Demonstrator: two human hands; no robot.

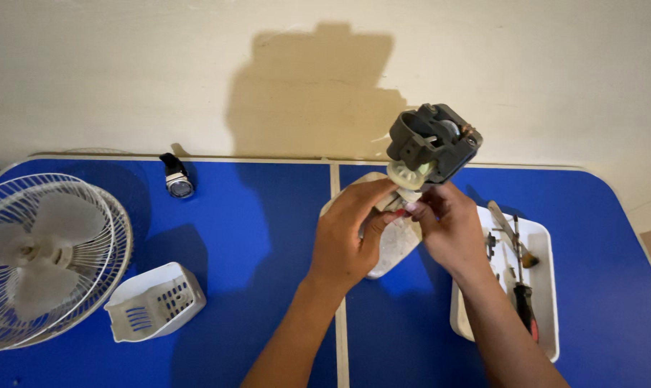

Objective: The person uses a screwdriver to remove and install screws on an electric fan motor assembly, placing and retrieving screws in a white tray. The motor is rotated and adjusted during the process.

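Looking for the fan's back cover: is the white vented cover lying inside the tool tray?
No, the white vented cover lies on the blue table beside the fan cage, far from the tool tray.

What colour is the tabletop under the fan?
Bright blue tabletop, with a pale seam down the middle; the head view shows it clearly.

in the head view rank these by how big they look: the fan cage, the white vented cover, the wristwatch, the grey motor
1. fan cage, cut off by the left edge
2. white vented cover
3. grey motor, held up nearer the camera, so it may look larger than it is; close to the cover
4. wristwatch
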